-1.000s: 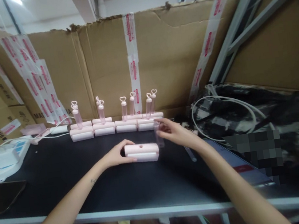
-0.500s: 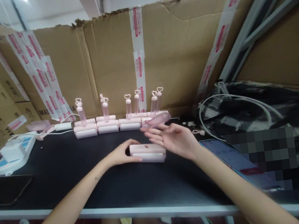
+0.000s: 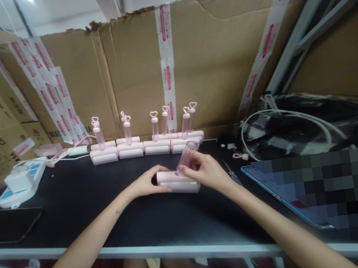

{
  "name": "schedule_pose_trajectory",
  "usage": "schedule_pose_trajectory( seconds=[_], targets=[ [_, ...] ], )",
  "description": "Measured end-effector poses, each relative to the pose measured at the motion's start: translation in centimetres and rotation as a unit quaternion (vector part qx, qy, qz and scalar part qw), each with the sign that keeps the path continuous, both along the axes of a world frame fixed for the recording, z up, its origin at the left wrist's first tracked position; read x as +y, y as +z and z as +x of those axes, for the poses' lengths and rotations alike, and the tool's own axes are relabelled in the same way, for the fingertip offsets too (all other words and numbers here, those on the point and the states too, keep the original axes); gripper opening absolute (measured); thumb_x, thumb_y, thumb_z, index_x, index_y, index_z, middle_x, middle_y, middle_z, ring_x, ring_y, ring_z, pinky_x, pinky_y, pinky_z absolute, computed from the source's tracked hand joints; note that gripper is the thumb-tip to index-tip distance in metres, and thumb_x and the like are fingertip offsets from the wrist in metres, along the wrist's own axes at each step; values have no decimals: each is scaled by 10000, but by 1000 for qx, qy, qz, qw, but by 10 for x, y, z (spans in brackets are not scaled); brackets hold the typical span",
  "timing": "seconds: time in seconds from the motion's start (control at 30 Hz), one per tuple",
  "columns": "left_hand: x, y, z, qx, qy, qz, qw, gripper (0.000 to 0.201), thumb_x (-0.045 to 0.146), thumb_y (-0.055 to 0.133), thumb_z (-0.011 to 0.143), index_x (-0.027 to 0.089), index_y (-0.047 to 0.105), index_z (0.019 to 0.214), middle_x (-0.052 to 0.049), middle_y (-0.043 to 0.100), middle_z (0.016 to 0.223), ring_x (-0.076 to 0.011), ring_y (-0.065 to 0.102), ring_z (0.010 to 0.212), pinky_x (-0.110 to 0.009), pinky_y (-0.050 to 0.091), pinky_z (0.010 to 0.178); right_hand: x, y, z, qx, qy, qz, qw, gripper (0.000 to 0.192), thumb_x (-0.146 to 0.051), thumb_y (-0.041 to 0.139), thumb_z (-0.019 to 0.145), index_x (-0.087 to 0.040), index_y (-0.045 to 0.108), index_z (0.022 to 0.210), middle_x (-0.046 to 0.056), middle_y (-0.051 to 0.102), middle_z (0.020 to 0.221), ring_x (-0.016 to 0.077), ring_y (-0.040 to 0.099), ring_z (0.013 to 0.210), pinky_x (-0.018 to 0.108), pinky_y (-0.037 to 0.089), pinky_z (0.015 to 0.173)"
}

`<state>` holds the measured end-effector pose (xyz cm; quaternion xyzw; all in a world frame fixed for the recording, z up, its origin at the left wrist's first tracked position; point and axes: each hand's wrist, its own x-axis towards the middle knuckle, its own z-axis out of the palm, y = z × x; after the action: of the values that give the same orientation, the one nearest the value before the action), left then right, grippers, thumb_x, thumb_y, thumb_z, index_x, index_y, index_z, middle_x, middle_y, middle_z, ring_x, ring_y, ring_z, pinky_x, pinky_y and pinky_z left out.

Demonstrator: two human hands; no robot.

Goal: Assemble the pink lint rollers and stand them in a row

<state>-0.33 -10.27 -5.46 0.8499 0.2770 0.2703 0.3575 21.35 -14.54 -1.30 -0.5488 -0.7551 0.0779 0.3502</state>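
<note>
Right hand [image 3: 203, 171] lowered, gripping pink tube [image 3: 186, 154] tilted over pink base [image 3: 178, 182], left hand [image 3: 147, 183] clasping base, finished row [image 3: 147, 144] behind

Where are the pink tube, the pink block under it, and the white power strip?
pink tube [image 3: 186, 154], head view, on its clear middle.
pink block [image 3: 177, 182], head view, on its front face.
white power strip [image 3: 20, 183], head view, on its top side.

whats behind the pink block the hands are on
Behind the pink block stands a row of similar pink blocks with heart-topped tubes, then cardboard. The right hand and its clear tube hide part of that row.
</note>
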Motion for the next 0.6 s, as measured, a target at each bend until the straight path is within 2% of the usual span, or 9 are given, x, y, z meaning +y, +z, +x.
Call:
schedule_pose_trajectory(
  seconds=[0.17,0.3,0.47,0.6],
  targets=[
    [1,-2,0,-4,-1,-3,1000,572,410,724,645,175,519,1124,-65,571,1116,-224,532,1035,-333,391,920,1,2,-1,-18,74,-22,997,231,-323,584,673,-178,649,841,11,640,678,133,538,549,229,397,520],
    [1,-2,1,-13,-9,-13,1000,576,405,731,637,170,517,1117,-67,561,1125,-216,529,1034,-315,393,912,8,13,3,-13,105,-62,992,233,-257,608,618,-175,668,827,16,666,724,159,591,633,242,444,588],
    [-1,1,1,-5,0,-24,1000,555,416,735,627,180,536,1089,-49,579,1073,-205,542,975,-313,406,874,19,31,4,57,241,-163,955,184,-206,554,638,-147,669,769,35,670,776,180,611,734,273,477,680],
    [0,3,0,-5,1,-42,999,539,402,749,611,177,552,1059,-42,592,1038,-199,548,953,-308,410,860,23,35,-4,80,271,-202,938,166,-148,510,626,-147,658,700,17,627,696,163,581,679,272,464,663]
  ],
)
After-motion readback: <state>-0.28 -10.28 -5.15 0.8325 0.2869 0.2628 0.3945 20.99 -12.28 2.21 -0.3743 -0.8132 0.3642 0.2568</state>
